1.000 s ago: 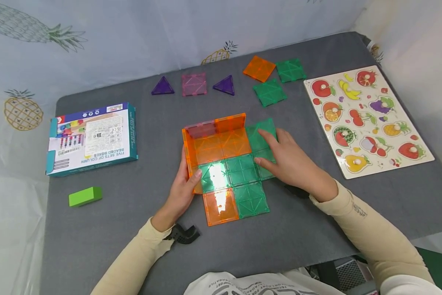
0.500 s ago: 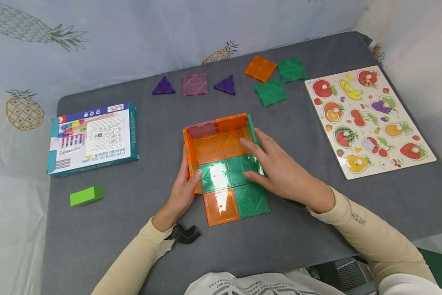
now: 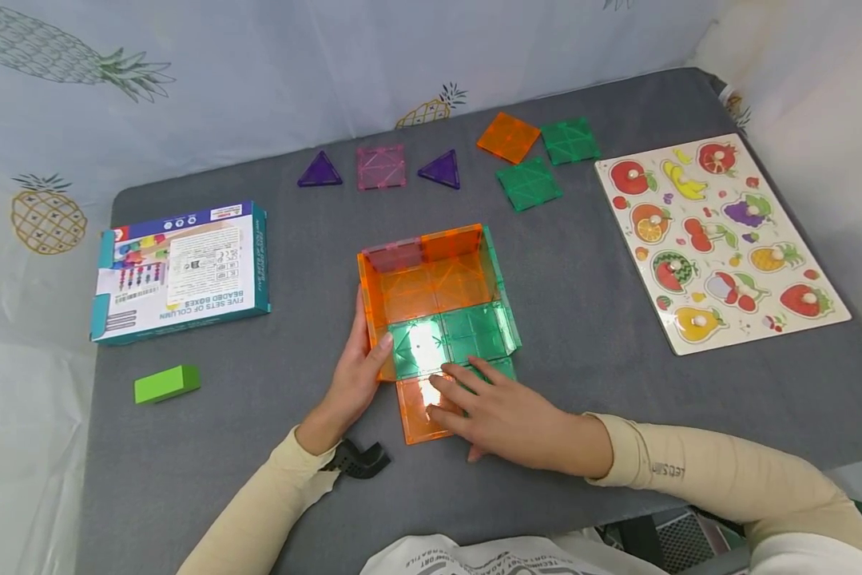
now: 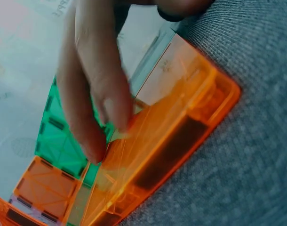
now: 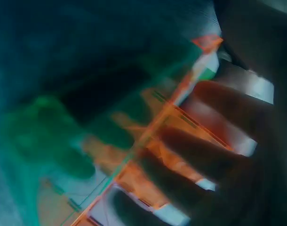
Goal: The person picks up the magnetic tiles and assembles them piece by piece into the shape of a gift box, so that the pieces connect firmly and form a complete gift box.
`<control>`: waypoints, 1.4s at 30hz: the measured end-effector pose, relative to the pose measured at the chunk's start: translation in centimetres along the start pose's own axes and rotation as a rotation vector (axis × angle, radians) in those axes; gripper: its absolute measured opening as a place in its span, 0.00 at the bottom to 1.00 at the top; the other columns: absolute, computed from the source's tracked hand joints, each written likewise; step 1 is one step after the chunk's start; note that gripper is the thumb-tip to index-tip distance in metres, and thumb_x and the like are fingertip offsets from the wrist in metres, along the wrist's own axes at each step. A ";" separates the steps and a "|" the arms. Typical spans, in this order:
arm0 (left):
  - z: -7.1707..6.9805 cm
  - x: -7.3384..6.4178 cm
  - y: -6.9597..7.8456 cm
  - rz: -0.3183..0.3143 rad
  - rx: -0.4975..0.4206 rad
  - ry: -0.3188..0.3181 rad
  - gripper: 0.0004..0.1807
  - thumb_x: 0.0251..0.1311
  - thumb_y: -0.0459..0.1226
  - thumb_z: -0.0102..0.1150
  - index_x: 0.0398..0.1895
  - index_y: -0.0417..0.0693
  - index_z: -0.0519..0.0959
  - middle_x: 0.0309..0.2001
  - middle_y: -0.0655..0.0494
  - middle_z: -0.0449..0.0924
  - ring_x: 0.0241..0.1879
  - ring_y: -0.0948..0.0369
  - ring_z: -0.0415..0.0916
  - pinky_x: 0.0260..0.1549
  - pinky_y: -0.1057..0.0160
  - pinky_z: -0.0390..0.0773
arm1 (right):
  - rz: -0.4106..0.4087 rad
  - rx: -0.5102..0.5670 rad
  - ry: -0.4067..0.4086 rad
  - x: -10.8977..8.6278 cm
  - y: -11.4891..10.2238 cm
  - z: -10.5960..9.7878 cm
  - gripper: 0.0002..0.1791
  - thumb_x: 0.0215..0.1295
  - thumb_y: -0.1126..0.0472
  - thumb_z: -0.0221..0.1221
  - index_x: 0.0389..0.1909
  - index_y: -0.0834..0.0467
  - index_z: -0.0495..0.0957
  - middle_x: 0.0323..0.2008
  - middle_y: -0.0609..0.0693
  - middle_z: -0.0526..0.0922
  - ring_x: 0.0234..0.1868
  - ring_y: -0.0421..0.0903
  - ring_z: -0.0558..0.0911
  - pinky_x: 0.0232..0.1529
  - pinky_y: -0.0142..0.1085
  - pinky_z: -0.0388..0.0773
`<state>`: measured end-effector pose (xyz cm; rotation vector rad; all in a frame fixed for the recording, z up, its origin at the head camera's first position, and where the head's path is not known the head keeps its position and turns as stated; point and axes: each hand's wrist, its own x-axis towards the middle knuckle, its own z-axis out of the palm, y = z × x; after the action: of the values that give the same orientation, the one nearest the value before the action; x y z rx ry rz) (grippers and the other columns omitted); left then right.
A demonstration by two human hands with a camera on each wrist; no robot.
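Orange, green and pink see-through magnetic tiles form an open-topped structure in the head view, with an orange floor tile (image 3: 406, 292) at the back. My left hand (image 3: 351, 375) holds the upright orange left wall (image 3: 375, 307), thumb on its inner side, fingers mostly hidden outside. Green tiles (image 3: 502, 299) stand as the right wall; a pink tile (image 3: 395, 254) and an orange one (image 3: 452, 242) make the back wall. My right hand (image 3: 506, 415) lies with fingers spread over the flat front row, covering most of its green tile and overlapping the orange front tile (image 3: 412, 407).
Loose tiles lie toward the back: two purple triangles (image 3: 319, 169), a pink square (image 3: 381, 168), an orange square (image 3: 508, 137) and two green squares (image 3: 529, 184). A bead-set box (image 3: 179, 271) and green block (image 3: 167, 384) are left, a fruit peg puzzle (image 3: 721, 239) right.
The green tiles on the right went from lying flat to standing as a wall. My right hand then moved from that side toward me, over the front row. My left hand stayed put.
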<state>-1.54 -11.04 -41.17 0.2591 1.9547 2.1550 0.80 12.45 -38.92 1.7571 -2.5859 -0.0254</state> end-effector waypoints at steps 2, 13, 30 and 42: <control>0.0 0.0 0.0 -0.002 0.000 -0.003 0.42 0.71 0.31 0.39 0.77 0.60 0.28 0.78 0.50 0.33 0.75 0.48 0.41 0.71 0.60 0.53 | 0.023 -0.023 -0.005 0.2 0.2 0.4 0.41 0.46 0.30 0.62 0.61 0.45 0.72 0.63 0.51 0.71 0.63 0.52 0.70 0.61 0.49 0.72; 0.0 -0.1 -0.1 0.021 -0.024 -0.016 0.41 0.72 0.32 0.39 0.77 0.61 0.28 0.78 0.51 0.30 0.76 0.49 0.37 0.70 0.68 0.54 | -0.012 -0.006 0.124 0.8 1.6 -0.4 0.39 0.49 0.32 0.65 0.60 0.46 0.71 0.55 0.49 0.76 0.59 0.50 0.73 0.56 0.48 0.73; 0.1 0.0 -0.2 0.050 0.002 -0.009 0.46 0.66 0.59 0.40 0.77 0.60 0.29 0.78 0.52 0.27 0.76 0.48 0.34 0.70 0.48 0.50 | 0.178 0.052 0.277 1.7 4.7 -3.8 0.30 0.59 0.43 0.64 0.62 0.46 0.72 0.62 0.53 0.72 0.65 0.56 0.68 0.63 0.63 0.61; 0.1 0.3 0.0 0.011 0.013 0.007 0.37 0.73 0.49 0.37 0.77 0.64 0.31 0.78 0.57 0.29 0.76 0.53 0.35 0.72 0.56 0.50 | 0.236 0.051 0.255 2.0 5.1 -3.7 0.26 0.59 0.40 0.63 0.55 0.48 0.77 0.60 0.51 0.75 0.64 0.55 0.68 0.63 0.65 0.58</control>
<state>-1.80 -10.83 -41.12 0.2650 1.9764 2.1537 -4.58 12.46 -35.13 1.3537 -2.6013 0.2516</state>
